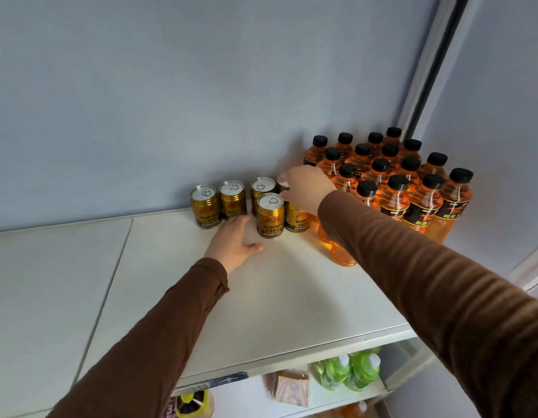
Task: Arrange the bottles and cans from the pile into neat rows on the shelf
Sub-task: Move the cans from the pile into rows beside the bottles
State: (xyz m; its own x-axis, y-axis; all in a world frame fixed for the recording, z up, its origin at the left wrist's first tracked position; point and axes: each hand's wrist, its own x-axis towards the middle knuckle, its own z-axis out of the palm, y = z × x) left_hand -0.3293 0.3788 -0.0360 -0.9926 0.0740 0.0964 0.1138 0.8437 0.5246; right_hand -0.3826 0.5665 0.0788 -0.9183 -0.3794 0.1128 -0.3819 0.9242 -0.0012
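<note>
Several gold cans stand at the back of the white shelf [291, 297]: three in a row by the wall [232, 200] and one in front [270, 215]. My right hand [307, 188] reaches over two more gold cans [296, 220], with its fingers and thumb closed around a can top. Which of the two it grips is hidden. My left hand [234, 239] lies flat on the shelf, fingers apart, fingertips just short of the back-row cans. Orange bottles with black caps [397, 182] stand in tight rows at the right.
A blue-grey wall closes the back of the shelf, and a corner post [427, 86] rises at the right. On the shelf below are green bottles [352, 372], a wrapped packet [291, 387] and a yellow container [195, 402].
</note>
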